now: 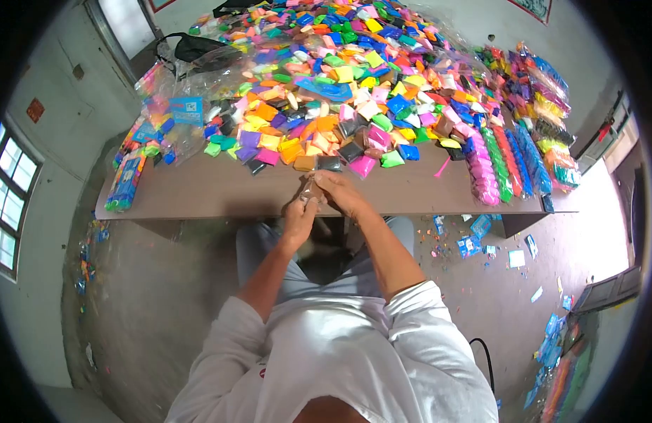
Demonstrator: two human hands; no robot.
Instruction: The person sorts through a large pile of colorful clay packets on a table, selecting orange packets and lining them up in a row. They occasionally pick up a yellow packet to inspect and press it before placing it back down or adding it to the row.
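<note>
Just above the table's front edge, my left hand and my right hand meet with fingers closed on a small brown packet in clear wrapping. It looks like soft modelling clay, partly hidden by my fingers. Right beyond my fingertips lie a tan-brown packet and a black packet. A magenta packet rests a little to the right. Behind them spreads a large heap of small wrapped packets in many colours.
The brown table has long bagged rows of packets, pink and green among them, at its right end. A multicoloured bag lies at the left end. Blue wrappers litter the floor at right. A black cable curves beside me.
</note>
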